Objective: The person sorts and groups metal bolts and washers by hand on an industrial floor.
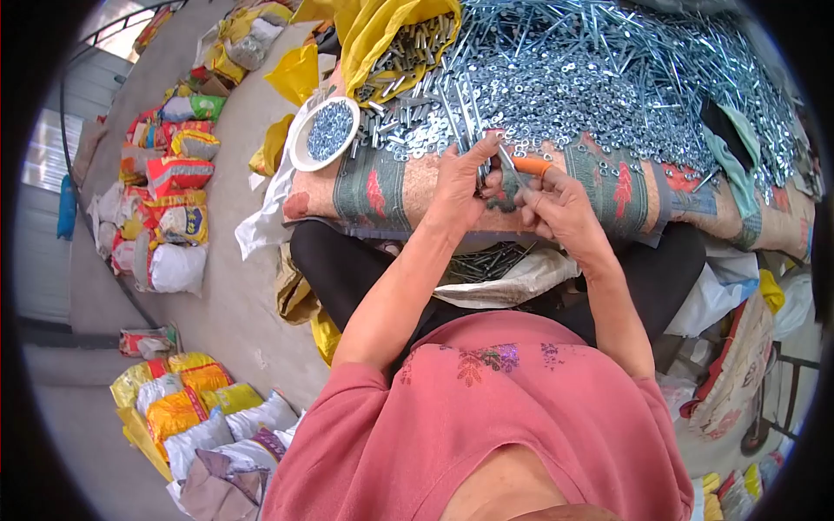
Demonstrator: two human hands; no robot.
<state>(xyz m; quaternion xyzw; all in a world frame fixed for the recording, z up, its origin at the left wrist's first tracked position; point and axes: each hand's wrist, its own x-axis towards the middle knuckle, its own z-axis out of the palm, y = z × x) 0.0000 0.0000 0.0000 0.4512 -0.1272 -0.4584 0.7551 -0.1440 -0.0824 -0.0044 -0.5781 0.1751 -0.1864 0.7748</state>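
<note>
My left hand (460, 182) is closed around several long metal bolts (465, 108), whose shafts stick up past the fingers. Close beside it, my right hand (560, 208) pinches a slim grey metal piece (509, 163) that slants between the two hands; its exact kind is hard to make out. An orange sleeve-like cover (532, 165) shows at a finger of the right hand. Just beyond the hands, loose washers and nuts (556, 100) lie heaped on a patterned cloth (417, 187). Long bolts (660, 61) are piled farther back and to the right.
A white bowl (300, 156) of small metal parts stands left of the heap. Behind it, a yellow bag (365, 43) spills short metal tubes. Under the work surface, a white sack (512, 286) holds dark rods. Filled bags (178, 221) line the floor at left; a light green cloth (734, 156) hangs right.
</note>
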